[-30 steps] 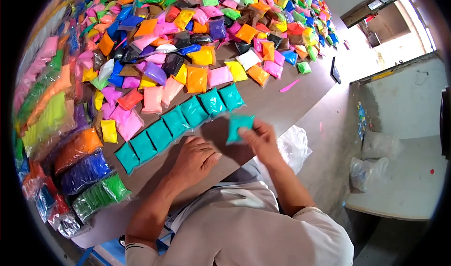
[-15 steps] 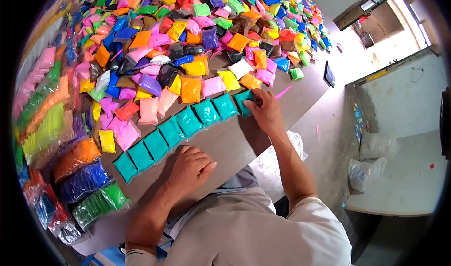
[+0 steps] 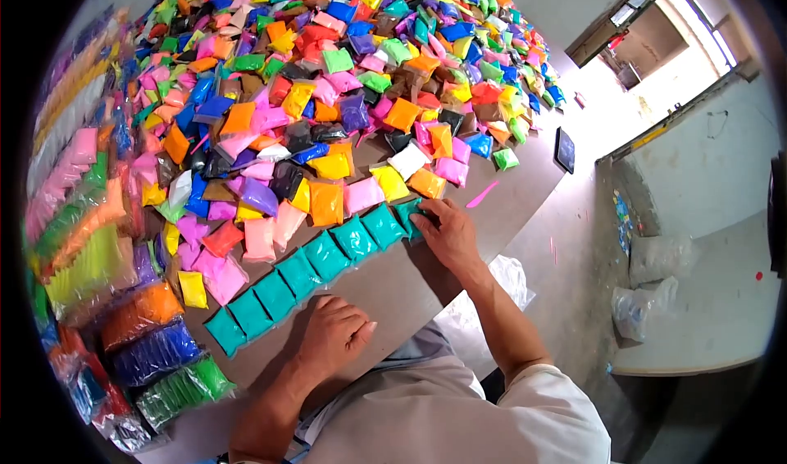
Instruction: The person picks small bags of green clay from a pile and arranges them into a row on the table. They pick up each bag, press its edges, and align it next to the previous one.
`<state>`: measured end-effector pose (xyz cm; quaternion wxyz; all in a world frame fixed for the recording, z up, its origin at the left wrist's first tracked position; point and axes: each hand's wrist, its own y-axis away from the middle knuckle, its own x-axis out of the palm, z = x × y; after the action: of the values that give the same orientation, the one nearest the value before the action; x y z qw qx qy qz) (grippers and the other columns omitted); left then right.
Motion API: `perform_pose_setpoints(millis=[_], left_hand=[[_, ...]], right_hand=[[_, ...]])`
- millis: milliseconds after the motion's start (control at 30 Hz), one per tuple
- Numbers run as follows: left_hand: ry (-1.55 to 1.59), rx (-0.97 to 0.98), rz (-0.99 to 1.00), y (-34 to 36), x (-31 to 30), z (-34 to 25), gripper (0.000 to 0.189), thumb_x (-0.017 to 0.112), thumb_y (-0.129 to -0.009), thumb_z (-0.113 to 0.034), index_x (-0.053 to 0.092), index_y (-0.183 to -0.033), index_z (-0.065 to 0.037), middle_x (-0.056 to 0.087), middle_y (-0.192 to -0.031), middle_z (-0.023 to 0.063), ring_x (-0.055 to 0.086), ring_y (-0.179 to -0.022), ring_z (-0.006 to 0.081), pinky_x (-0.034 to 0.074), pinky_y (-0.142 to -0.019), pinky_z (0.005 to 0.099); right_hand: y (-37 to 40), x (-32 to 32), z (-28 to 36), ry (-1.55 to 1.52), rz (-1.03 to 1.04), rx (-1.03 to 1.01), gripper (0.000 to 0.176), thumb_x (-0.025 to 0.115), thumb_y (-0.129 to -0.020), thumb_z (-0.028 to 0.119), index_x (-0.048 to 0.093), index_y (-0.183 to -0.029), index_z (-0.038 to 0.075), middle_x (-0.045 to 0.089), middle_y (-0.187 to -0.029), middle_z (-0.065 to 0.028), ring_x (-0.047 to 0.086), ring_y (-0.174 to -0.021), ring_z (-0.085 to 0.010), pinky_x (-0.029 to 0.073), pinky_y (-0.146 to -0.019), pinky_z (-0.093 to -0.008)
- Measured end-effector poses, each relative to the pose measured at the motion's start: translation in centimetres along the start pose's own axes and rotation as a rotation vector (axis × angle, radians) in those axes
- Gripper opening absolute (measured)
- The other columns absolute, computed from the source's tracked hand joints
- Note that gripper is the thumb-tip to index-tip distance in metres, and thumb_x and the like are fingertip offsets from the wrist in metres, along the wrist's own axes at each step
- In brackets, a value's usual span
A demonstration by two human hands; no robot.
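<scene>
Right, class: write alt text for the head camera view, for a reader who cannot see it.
A person's right hand touches the teal packet at the far end of a diagonal row of teal packets on a brown table; the left hand rests on bare tabletop. Behind the row lies a heap of small packets in many colours.

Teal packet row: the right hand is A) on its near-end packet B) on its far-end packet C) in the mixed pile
B: the right hand rests on the last teal packet at the far end of the teal packet row; the left hand lies on the table.
</scene>
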<state>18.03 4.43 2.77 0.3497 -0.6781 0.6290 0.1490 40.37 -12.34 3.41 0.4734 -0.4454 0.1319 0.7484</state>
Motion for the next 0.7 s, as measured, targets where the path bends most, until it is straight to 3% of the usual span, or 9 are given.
perform_pose_setpoints(millis=[200, 300, 433, 533, 600, 700], left_hand=[[0.005, 0.004, -0.006, 0.1, 0.0, 0.0, 0.014, 0.066, -0.086, -0.017, 0.064, -0.076, -0.008, 0.066, -0.081, 0.0018, 0.061, -0.081, 0.0239, 0.044, -0.083, 0.0388], [0.005, 0.009, -0.009, 0.1, 0.0, 0.0, 0.015, 0.066, -0.087, -0.018, 0.064, -0.076, -0.008, 0.066, -0.081, 0.0017, 0.061, -0.081, 0.0237, 0.044, -0.082, 0.0389], [0.006, 0.016, -0.009, 0.1, 0.0, 0.1, 0.015, 0.065, -0.087, -0.018, 0.065, -0.076, -0.008, 0.066, -0.081, 0.002, 0.061, -0.082, 0.0235, 0.044, -0.083, 0.0392], [0.014, 0.006, -0.005, 0.0, -0.2, -0.1, 0.014, 0.065, -0.087, -0.017, 0.065, -0.076, -0.008, 0.067, -0.081, 0.0022, 0.062, -0.082, 0.0235, 0.044, -0.083, 0.0392], [0.014, 0.002, -0.003, 0.0, -0.3, -0.1, 0.014, 0.066, -0.087, -0.018, 0.065, -0.077, -0.008, 0.067, -0.082, 0.0023, 0.062, -0.083, 0.0232, 0.044, -0.084, 0.039], [0.005, 0.0, 0.014, 0.1, -0.2, 0.0, 0.015, 0.066, -0.088, -0.018, 0.066, -0.077, -0.008, 0.067, -0.083, 0.0025, 0.062, -0.084, 0.0228, 0.044, -0.085, 0.0387]], right_hand=[[-0.6, -0.1, -0.3, -0.025, -0.03, -0.087, 0.021, 0.075, -0.085, 0.018, 0.07, -0.1, 0.003, 0.063, -0.09, -0.0132, 0.063, -0.072, -0.0285, 0.051, -0.066, -0.0362], [-0.7, -0.1, 0.4, -0.047, -0.053, -0.045, 0.018, 0.073, -0.085, 0.018, 0.071, -0.096, 0.004, 0.063, -0.088, -0.0147, 0.063, -0.076, -0.033, 0.051, -0.068, -0.0422], [-2.8, 0.3, 0.3, -0.09, -0.258, -0.132, 0.016, 0.072, -0.086, 0.013, 0.069, -0.098, 0.003, 0.063, -0.091, -0.0142, 0.062, -0.08, -0.032, 0.05, -0.071, -0.0404], [-7.7, -0.5, 0.1, 0.07, -0.448, -0.325, 0.017, 0.07, -0.087, 0.009, 0.065, -0.103, 0.004, 0.064, -0.095, -0.014, 0.063, -0.087, -0.0302, 0.05, -0.076, -0.0383], [-12.6, -0.8, -0.7, 0.073, -0.549, -0.448, 0.015, 0.069, -0.087, 0.008, 0.063, -0.1, 0.003, 0.065, -0.092, -0.014, 0.063, -0.083, -0.0303, 0.05, -0.074, -0.0382], [-20.0, -1.0, -1.8, 0.042, -0.515, -0.402, 0.015, 0.064, -0.089, 0.009, 0.063, -0.102, 0.002, 0.068, -0.083, -0.0162, 0.067, -0.074, -0.0341, 0.053, -0.065, -0.0395]])
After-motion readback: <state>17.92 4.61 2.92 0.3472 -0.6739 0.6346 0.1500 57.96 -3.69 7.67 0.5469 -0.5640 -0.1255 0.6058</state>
